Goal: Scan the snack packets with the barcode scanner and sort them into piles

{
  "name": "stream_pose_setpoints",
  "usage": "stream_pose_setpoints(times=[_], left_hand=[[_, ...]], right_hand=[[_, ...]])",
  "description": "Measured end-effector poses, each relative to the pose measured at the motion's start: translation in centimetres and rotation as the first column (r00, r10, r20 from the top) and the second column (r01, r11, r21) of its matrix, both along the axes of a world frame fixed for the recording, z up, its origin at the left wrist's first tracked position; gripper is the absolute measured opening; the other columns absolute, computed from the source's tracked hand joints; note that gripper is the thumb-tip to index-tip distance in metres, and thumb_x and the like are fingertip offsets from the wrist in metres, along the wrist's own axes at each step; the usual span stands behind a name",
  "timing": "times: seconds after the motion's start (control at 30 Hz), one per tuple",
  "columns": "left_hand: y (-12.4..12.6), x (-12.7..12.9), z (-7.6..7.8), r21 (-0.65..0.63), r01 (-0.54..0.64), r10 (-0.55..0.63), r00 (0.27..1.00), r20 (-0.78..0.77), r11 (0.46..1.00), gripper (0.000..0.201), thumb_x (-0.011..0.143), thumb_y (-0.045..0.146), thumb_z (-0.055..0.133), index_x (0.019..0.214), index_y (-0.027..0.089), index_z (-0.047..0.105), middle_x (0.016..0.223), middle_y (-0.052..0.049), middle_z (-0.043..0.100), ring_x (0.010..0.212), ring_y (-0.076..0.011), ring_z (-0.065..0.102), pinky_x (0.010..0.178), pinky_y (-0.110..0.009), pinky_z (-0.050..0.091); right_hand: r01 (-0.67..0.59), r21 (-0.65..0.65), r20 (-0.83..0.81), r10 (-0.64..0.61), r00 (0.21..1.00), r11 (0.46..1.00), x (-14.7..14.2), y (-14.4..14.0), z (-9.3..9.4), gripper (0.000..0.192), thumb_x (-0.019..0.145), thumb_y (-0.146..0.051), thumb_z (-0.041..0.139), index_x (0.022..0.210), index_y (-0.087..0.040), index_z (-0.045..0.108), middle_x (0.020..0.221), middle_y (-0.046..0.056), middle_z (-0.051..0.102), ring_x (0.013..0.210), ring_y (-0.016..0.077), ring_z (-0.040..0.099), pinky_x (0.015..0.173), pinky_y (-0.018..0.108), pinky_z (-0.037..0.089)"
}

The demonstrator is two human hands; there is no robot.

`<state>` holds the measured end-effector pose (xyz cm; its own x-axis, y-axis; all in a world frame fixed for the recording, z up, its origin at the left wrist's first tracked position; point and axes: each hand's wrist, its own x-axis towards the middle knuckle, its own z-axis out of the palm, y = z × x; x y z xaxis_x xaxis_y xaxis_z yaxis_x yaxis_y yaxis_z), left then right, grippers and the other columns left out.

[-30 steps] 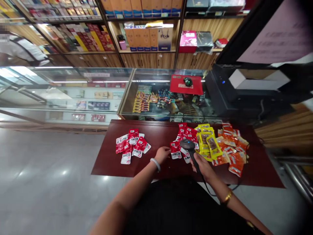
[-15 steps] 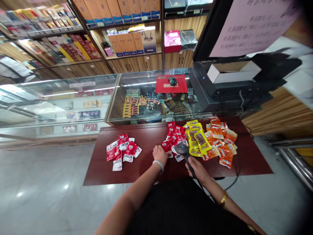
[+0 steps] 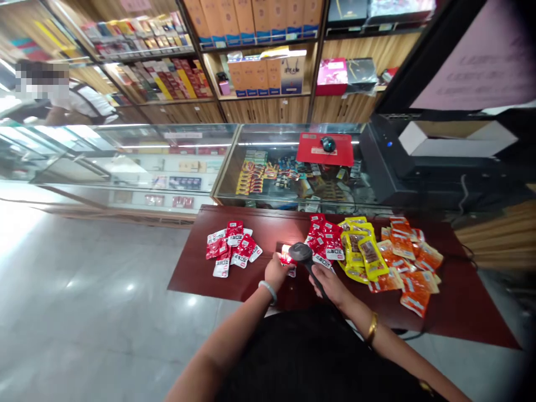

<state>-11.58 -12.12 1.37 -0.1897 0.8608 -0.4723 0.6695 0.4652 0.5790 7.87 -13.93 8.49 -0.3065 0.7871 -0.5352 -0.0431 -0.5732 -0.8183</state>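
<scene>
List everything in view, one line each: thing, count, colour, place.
table: one, dark red-brown, in front of the person
red packets on the left: a small heap, red and white, left part of the table
red packets in the middle: a heap, red and white, beside the scanner
yellow packets: several, yellow, right of the red heap
orange packets: many, orange, right end of the table
glass counter: long, clear, behind the table
mouse pad: one, red, on the counter, mouse on it
shelves: wooden, full of boxes, at the back
other person: one, far left
scanner: one, black, in right hand
held packet: one, red, lit by the scanner
left hand: grip on the held packet
right hand: grip on the scanner handle
</scene>
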Motion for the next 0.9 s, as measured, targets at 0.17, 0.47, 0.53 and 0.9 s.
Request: stream_pose_setpoints(times=[0.17, 0.47, 0.53, 0.9], left_hand=[[-1.2, -4.6, 0.5, 0.03, -0.125, 0.125, 0.992, 0.002, 0.992, 0.047, 0.075, 0.042, 0.074, 0.108, 0.018, 0.052, 0.095, -0.008, 0.07, 0.088, -0.0218, 0.066, 0.072, -0.027, 0.042], [-1.5, -16.5, 2.8, 0.138, -0.379, 0.396, 0.91, -0.121, 0.915, 0.05, 0.079, 0.04, 0.069, 0.12, 0.017, 0.05, 0.102, -0.011, 0.069, 0.092, -0.0235, 0.066, 0.075, -0.03, 0.045], [-1.3, -18.5, 3.0, 0.123, -0.372, 0.389, 0.907, -0.162, 0.92, 0.052, 0.079, 0.043, 0.068, 0.121, 0.016, 0.051, 0.102, -0.012, 0.069, 0.092, -0.0248, 0.066, 0.075, -0.031, 0.046], [0.7, -14.1, 3.3, 0.306, 0.048, 0.094, 0.896, -0.434, 0.951, 0.052, 0.083, 0.032, 0.06, 0.131, 0.014, 0.049, 0.132, -0.019, 0.053, 0.132, -0.0311, 0.041, 0.109, -0.043, 0.034]], right_hand=[[-0.119, -0.008, -0.016, 0.119, 0.993, 0.993, -4.2, 1.0, -0.6, 0.053, 0.08, -0.071, 0.054, 0.098, -0.021, 0.056, 0.056, -0.008, 0.05, 0.034, 0.0069, 0.041, 0.035, 0.02, 0.031], [-0.358, 0.088, -0.036, 0.362, 0.931, 0.929, -14.8, 3.6, -0.1, 0.051, 0.081, -0.067, 0.053, 0.1, -0.02, 0.059, 0.055, -0.009, 0.049, 0.034, 0.0069, 0.04, 0.034, 0.019, 0.031], [-0.366, 0.122, -0.038, 0.373, 0.927, 0.923, -16.3, 4.1, 0.3, 0.048, 0.082, -0.068, 0.052, 0.09, -0.02, 0.057, 0.055, -0.009, 0.048, 0.034, 0.0062, 0.039, 0.034, 0.019, 0.029], [-0.177, 0.087, -0.059, 0.183, 0.981, 0.98, -9.9, 2.9, 0.8, 0.052, 0.083, -0.068, 0.052, 0.107, -0.023, 0.057, 0.059, -0.009, 0.05, 0.035, 0.0067, 0.041, 0.036, 0.021, 0.033]])
